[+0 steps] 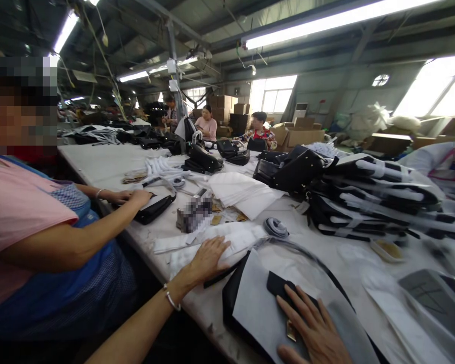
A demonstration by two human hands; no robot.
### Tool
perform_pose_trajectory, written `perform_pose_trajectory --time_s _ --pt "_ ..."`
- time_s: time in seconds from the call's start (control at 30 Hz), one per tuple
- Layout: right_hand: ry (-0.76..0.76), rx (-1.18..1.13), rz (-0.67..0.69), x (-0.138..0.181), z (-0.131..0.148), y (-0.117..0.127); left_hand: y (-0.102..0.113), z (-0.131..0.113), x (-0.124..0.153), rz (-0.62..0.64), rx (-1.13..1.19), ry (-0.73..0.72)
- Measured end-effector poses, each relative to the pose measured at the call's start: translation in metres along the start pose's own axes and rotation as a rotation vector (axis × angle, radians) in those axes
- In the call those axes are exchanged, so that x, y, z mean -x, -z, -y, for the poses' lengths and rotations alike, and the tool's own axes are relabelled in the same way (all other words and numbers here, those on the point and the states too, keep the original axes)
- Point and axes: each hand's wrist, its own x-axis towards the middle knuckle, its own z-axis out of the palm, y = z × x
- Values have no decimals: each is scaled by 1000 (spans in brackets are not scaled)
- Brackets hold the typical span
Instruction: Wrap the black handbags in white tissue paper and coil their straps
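My right hand (314,328) lies with its fingers spread on a black handbag (233,293) in front of me. A pale sheet (250,298) covers much of the bag's face. Under my fingers is a black strap tab (278,284), and a small gold metal fitting (291,331) shows beside them. The bag's handle (326,270), wrapped in a clear covering, arches away over the table. My left hand (208,258) is stretched out, palm down, over white packing strips (189,250) left of the bag. I see nothing gripped in either hand.
A roll of grey strip (276,227) lies beyond the bag. Stacked black bags (364,202) rise at the right, near a grey case (436,298) and a small dish (387,250). White sheets (242,192) lie mid-table. A co-worker's hands (136,197) handle another black bag (157,207) at left.
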Motion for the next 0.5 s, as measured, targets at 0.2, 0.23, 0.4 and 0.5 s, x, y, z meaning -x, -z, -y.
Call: perform_pose_trajectory --time_s 0.2,0.23,0.4,0.5 --pt "8 35 45 0 -1 2 -23 10 -6 -41 -64 -68" --pt "12 39 46 -1 -2 2 -24 12 -9 -60 -79 -80" --pt "38 56 49 -3 -5 3 -28 24 -25 -109 -158 -144" --pt "42 69 22 -3 -6 1 -27 27 -29 -163 -261 -139"
